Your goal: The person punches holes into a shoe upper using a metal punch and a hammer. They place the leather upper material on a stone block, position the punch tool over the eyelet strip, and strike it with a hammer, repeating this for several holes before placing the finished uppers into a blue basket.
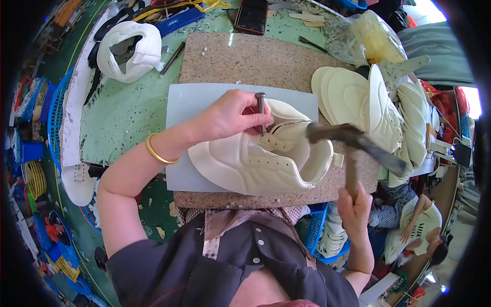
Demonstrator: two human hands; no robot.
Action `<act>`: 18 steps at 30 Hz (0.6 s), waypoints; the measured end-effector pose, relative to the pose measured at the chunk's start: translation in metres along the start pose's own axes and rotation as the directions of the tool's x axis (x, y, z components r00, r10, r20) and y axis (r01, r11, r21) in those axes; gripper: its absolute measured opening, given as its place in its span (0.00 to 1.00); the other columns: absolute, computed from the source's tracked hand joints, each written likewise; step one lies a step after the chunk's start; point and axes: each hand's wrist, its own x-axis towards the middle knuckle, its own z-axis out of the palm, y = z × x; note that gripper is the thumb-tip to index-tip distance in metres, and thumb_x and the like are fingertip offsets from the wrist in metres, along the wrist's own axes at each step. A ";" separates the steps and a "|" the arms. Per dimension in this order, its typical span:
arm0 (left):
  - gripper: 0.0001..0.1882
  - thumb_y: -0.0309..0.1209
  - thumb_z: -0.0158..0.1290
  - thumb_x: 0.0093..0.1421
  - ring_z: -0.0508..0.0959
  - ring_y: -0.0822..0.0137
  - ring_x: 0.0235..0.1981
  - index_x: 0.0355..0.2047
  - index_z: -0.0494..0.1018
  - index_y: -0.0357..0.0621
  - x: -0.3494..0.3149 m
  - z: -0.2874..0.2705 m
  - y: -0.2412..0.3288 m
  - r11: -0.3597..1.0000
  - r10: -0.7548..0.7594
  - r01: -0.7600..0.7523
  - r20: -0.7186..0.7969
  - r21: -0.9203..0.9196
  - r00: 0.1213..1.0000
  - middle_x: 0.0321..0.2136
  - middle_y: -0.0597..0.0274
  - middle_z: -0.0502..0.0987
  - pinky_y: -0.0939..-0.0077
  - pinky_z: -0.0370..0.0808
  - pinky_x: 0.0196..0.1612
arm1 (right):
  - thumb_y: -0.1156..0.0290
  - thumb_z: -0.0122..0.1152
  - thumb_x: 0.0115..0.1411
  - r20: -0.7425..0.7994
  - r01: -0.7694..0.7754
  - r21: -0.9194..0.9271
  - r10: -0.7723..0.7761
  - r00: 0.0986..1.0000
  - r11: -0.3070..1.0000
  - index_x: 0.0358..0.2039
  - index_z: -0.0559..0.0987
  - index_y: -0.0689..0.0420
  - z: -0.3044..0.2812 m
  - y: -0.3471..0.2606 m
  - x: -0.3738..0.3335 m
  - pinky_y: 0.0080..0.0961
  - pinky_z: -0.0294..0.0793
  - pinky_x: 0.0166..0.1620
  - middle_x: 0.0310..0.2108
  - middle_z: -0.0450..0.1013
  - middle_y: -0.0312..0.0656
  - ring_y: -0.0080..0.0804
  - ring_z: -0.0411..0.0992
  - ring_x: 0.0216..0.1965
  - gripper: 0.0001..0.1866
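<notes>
A cream shoe upper [255, 162] lies on a pale grey board [179, 102] in front of me. Along one of its edges runs a row of small holes. My left hand [230, 115] pinches a metal hole punch [261, 110] upright, its lower end down at the upper near the tongue. In my right hand [354, 207] I grip a hammer [353, 169] by its wooden handle. The dark hammer head [358, 140] is raised to the right of the punch, apart from it.
Under the board is a speckled stone slab [245, 56] on a green table [123, 112]. Stacked cream uppers [348, 94] lie at the right, another upper [130, 51] at the far left. A phone [251, 16] and a plastic bag [373, 38] rest at the back. A person [422, 225] sits at right.
</notes>
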 end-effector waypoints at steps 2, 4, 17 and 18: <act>0.07 0.27 0.54 0.55 0.73 0.80 0.25 0.29 0.72 0.34 -0.003 -0.001 -0.001 0.997 0.053 -0.055 0.040 0.051 0.998 0.23 0.63 0.76 0.81 0.72 0.31 | 0.72 0.52 0.57 -0.114 -0.087 0.266 0.121 0.986 0.960 0.25 0.69 0.61 0.000 -0.013 0.004 0.17 0.57 0.15 0.13 0.62 0.32 0.15 0.61 0.13 0.08; 0.08 0.28 0.55 0.53 0.74 0.73 0.22 0.28 0.72 0.34 -0.005 0.000 -0.007 0.947 0.231 -0.235 0.042 0.221 0.972 0.22 0.61 0.75 0.78 0.72 0.29 | 0.71 0.52 0.58 -0.255 0.091 0.485 0.041 0.966 0.870 0.25 0.69 0.60 -0.004 -0.025 0.005 0.16 0.57 0.16 0.14 0.64 0.34 0.16 0.61 0.13 0.07; 0.06 0.27 0.50 0.59 0.76 0.75 0.30 0.30 0.69 0.35 -0.016 -0.019 0.005 0.994 -0.013 0.009 0.040 0.110 0.999 0.27 0.63 0.75 0.79 0.76 0.35 | 0.70 0.51 0.58 -0.179 0.030 0.310 0.027 0.983 0.950 0.25 0.67 0.61 0.002 -0.021 0.012 0.18 0.56 0.14 0.11 0.61 0.38 0.20 0.60 0.11 0.09; 0.06 0.26 0.51 0.58 0.75 0.76 0.31 0.30 0.69 0.35 -0.018 -0.018 0.004 0.986 0.037 -0.043 0.041 0.160 0.998 0.27 0.63 0.75 0.79 0.75 0.35 | 0.70 0.51 0.58 -0.178 0.031 0.310 0.026 0.984 0.950 0.25 0.67 0.61 -0.001 -0.029 0.014 0.18 0.56 0.14 0.11 0.61 0.38 0.20 0.60 0.11 0.09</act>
